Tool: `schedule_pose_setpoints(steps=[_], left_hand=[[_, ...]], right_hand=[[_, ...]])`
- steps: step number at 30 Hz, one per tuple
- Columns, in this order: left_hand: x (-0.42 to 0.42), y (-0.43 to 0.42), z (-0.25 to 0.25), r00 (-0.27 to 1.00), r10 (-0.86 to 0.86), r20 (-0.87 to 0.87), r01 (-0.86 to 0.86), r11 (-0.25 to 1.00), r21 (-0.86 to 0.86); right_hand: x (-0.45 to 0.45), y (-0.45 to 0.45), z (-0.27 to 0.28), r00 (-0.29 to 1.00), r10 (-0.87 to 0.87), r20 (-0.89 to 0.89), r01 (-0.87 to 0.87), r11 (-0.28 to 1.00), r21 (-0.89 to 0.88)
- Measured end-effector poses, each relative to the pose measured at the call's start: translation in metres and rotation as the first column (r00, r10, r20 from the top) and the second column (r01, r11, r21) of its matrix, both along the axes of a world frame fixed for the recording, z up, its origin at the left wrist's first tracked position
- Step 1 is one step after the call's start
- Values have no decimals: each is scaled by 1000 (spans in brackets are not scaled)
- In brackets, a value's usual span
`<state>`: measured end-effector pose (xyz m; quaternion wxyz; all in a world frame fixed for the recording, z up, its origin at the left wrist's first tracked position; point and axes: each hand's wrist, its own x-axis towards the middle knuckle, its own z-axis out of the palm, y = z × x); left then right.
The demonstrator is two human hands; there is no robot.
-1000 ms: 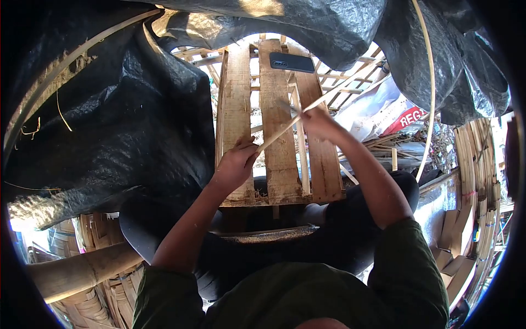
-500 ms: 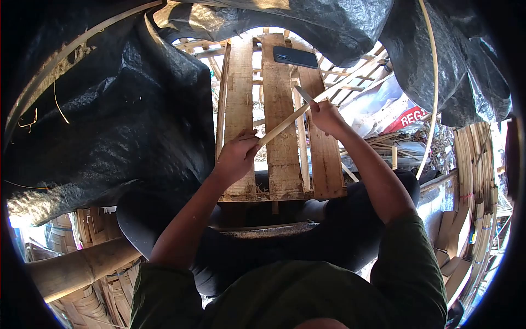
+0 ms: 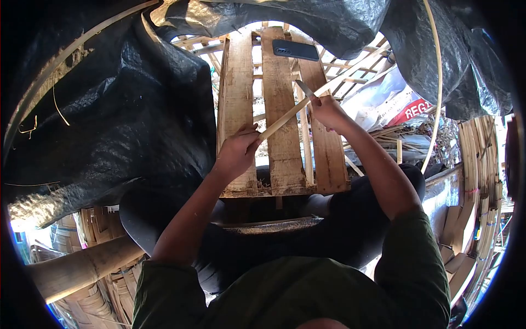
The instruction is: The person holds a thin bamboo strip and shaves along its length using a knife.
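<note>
My left hand [image 3: 239, 152] is closed around the near end of a long, pale bamboo strip [image 3: 282, 119]. The strip slants up and to the right over a slatted wooden bench [image 3: 281, 104], its far end reaching past the bench's right side. In my right hand [image 3: 331, 114], closed, is a knife [image 3: 304, 89]; its blade points up and left and lies against or very near the strip. The knife's handle is hidden in my fingers.
A dark phone [image 3: 296, 50] lies across the far slats. Black plastic sheeting [image 3: 109, 120] hangs at the left and overhead. To the right are a printed white-and-red sack [image 3: 392, 104], a thin curved cane [image 3: 435, 82] and bundled bamboo strips [image 3: 476, 159]. A bamboo pole [image 3: 82, 268] lies at lower left.
Both hands keep their grip on the strip and knife, in nearly the same places. The whole view has shifted slightly, with the bench's far end and phone a little higher.
</note>
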<state>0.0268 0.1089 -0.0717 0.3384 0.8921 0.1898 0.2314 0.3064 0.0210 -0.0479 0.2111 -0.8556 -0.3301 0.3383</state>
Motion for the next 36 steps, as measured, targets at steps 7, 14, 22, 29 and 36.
schedule_pose_setpoints(steps=[7,14,22,29,36], left_hand=[[1,2,-1,999,-45,24,45,999,26],[0,5,-9,998,-23,65,22,1000,18],[-1,2,-1,1000,-17,-10,17,999,-44],[-3,2,2,998,-54,12,54,997,-52],[-3,-1,4,999,-38,-31,37,999,-38]], right_hand=[[1,-3,2,999,-17,-42,19,999,46],[-27,-7,24,1000,-9,28,11,997,-76],[-25,-11,14,999,-31,-43,30,999,-31],[-26,-21,7,998,-52,26,53,999,-9],[24,-19,32,911,36,-412,-34,999,12]])
